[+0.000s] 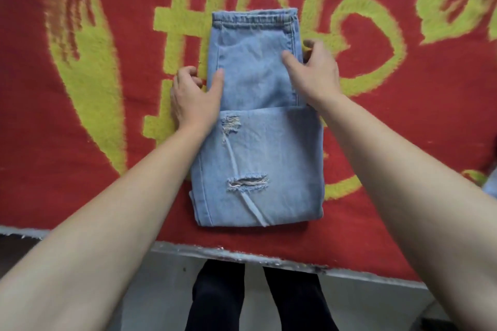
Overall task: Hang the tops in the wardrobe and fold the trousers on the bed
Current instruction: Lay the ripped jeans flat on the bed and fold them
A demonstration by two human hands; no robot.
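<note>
bare forearms (107, 223) reach out; left hand (193, 97) and right hand (317, 72), fingers curled, pinch the sides of the half-folded ripped jeans (255, 156) on the red bed blanket (80, 169). an uneven pull could skew the fold.

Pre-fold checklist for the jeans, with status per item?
1. Left hand grips the left edge of the jeans: ok.
2. Right hand grips their right edge: ok.
3. Jeans lie flat on blanket: ok.
4. Near layer lines up with far part: not ok, it is wider on both sides.
5. Jeans inside bed edge: ok.
6. All layers caught in both grips: cannot tell.
</note>
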